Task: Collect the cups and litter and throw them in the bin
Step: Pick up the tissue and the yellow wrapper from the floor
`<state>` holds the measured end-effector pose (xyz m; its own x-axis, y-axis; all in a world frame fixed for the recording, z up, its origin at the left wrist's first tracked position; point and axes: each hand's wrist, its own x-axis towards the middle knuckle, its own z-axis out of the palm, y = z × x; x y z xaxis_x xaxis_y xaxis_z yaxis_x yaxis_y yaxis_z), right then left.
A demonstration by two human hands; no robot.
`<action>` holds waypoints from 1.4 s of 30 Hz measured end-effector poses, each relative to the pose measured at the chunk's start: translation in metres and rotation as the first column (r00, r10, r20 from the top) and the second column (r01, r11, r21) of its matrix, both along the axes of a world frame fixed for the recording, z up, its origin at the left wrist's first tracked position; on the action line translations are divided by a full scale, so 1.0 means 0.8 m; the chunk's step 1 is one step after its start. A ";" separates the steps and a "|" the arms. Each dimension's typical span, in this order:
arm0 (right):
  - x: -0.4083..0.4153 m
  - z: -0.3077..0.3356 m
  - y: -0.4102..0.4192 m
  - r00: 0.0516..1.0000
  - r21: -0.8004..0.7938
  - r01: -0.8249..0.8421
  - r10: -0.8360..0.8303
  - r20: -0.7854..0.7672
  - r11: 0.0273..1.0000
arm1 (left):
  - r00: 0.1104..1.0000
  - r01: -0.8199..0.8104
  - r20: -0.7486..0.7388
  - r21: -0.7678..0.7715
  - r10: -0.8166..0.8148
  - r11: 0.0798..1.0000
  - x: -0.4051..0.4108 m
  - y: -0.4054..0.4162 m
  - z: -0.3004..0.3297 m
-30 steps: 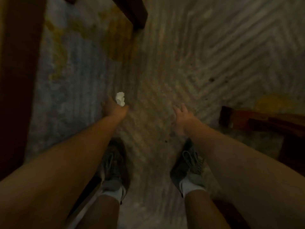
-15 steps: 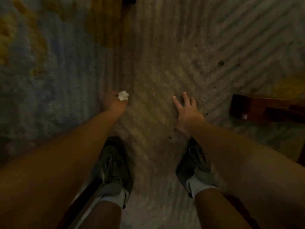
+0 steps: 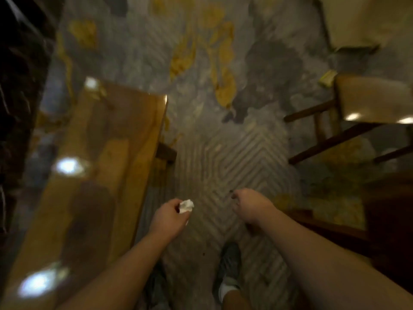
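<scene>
Left hand (image 3: pixel 167 217) pinches the crumpled white tissue (image 3: pixel 186 206) at its fingertips, just off the glossy table's (image 3: pixel 93 166) right edge. Right hand (image 3: pixel 250 203) beside it, fingers loosely curled, apparently empty. No bin visible.

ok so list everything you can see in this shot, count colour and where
crumpled paper wad: one, white, pinched in the left hand
table: one, glossy yellow-brown wood with ceiling lights reflected in it, left side
chair: one, tan seat on dark wooden legs, upper right
small scrap: one, pale yellow, on the carpet just left of the chair seat; too blurred to identify
carpet: one, grey with a chevron weave and yellow and dark patches, covers the floor
shoes: two, dark, bottom centre on the carpet
left hand: one, closed on the paper wad
right hand: one, loosely curled, holding nothing that shows
</scene>
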<state>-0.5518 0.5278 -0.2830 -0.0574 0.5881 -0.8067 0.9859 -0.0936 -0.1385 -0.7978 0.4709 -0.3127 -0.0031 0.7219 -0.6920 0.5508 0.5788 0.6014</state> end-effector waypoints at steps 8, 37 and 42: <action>0.036 0.309 -0.028 0.940 0.333 0.335 -0.339 -0.047 0.882 | 0.954 0.298 -0.068 0.272 -0.291 0.915 -0.012 0.081 0.284; 0.303 0.377 0.341 0.860 0.385 0.500 -0.497 -0.115 0.776 | 0.792 0.610 -0.282 0.332 -0.541 0.719 0.290 0.601 0.436; 0.351 0.361 0.460 0.813 0.446 0.547 -0.577 -0.080 0.709 | 0.732 0.680 -0.278 0.353 -0.622 0.643 0.358 0.755 0.407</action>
<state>-0.2708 0.8958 0.0061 0.4370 0.7774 -0.4525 0.7780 -0.5791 -0.2436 -0.5116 1.0747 0.0128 0.5167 0.7757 -0.3623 0.7723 -0.2397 0.5883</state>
